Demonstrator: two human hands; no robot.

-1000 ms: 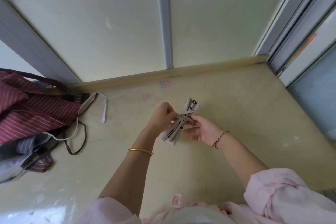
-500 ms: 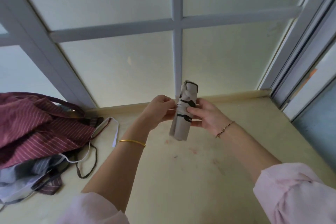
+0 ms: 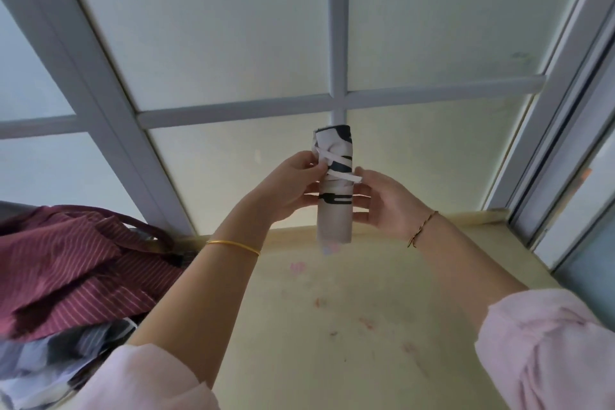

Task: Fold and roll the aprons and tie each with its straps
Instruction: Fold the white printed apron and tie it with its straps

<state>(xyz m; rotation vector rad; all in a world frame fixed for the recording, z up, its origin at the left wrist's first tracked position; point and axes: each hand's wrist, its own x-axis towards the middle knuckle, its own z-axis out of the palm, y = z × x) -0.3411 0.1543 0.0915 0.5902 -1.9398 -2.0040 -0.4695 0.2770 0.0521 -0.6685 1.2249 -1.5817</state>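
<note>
A rolled pale apron (image 3: pixel 333 220) with dark markings is held upright in the air in front of the window. White straps (image 3: pixel 338 173) cross around its upper half. My left hand (image 3: pixel 289 186) grips the roll's left side and pinches a strap near the top. My right hand (image 3: pixel 386 201) holds the right side, its fingertips at the free strap end. A heap of other aprons (image 3: pixel 66 280), maroon striped on top and grey striped beneath, lies at the left on the yellow table (image 3: pixel 332 326).
A window with grey bars (image 3: pixel 337 100) stands straight ahead behind the table's back edge. A sliding frame (image 3: pixel 565 143) runs down the right side. Faint pink stains mark the tabletop.
The roll has been lifted higher and turned fully upright, and the view has tilted up toward the window. Both hands stay on the roll, with the strap end now at the right.
</note>
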